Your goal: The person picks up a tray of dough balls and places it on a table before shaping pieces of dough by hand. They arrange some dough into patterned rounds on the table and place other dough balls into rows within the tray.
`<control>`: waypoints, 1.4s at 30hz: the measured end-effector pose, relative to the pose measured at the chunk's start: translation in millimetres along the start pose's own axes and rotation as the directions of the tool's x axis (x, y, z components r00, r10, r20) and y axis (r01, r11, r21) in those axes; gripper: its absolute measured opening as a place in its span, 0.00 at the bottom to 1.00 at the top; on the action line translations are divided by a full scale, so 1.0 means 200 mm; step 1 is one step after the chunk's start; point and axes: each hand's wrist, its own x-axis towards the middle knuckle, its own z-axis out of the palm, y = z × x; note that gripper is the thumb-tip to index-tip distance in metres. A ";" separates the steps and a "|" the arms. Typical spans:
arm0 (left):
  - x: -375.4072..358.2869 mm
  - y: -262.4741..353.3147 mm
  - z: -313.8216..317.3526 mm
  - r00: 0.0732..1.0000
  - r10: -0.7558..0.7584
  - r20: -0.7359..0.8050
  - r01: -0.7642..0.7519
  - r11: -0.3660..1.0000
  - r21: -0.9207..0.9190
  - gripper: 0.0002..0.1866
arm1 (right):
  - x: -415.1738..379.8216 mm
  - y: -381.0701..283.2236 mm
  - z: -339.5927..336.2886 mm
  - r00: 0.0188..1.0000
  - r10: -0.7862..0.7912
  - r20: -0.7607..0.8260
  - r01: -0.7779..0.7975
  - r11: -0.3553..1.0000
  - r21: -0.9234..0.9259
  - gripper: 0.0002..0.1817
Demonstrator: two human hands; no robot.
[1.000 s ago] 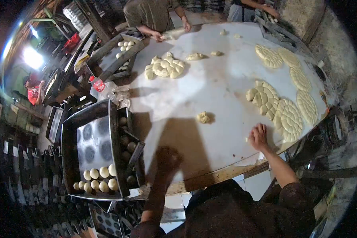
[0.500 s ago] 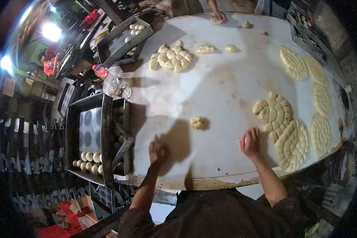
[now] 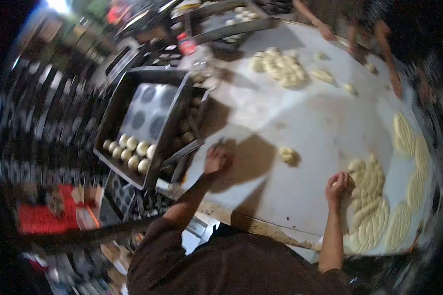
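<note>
My left hand (image 3: 218, 160) is low over the white tabletop (image 3: 261, 196), beside the tray; shadow and blur smear its fingers. My right hand (image 3: 338, 187) is on the tabletop with fingers curled in; anything under them is hidden. Just right of it lie a slab of pale dough divided into pieces (image 3: 366, 179) and, nearer me, another divided slab (image 3: 371, 230). A small rough lump of dough (image 3: 288, 155) sits between my hands. On my left, a dark metal tray (image 3: 101, 142) holds several round dough balls (image 3: 128, 151) at its near end.
More divided dough slabs (image 3: 404, 135) line the right edge. Farther back are a heap of dough pieces (image 3: 279, 68), small lumps (image 3: 322, 75), a second tray with balls (image 3: 226, 24) and a red-capped bottle (image 3: 186, 44). Other people's hands (image 3: 326, 32) reach over the far edge.
The view has swung left, so the table appears shifted right and tilted. Both my hands stay over the tabletop, the right one still beside the divided slabs. People's arms show more at the far edge.
</note>
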 end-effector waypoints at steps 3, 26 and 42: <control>0.05 -0.08 0.45 0.959 -0.237 0.154 0.274 0.916 -0.293 0.15 | 0.07 -0.01 0.45 0.917 0.330 -0.227 -0.235 0.902 0.361 0.04; -0.29 -1.50 -1.97 0.882 -0.466 -0.068 0.471 0.874 0.119 0.21 | 0.41 -3.47 -0.28 0.490 -0.785 -0.379 0.664 0.054 0.746 0.21; -0.05 0.58 -0.72 0.980 0.186 0.070 -0.072 0.660 -0.748 0.14 | 0.11 -1.31 0.29 0.971 0.237 -0.032 -0.158 0.737 0.657 0.07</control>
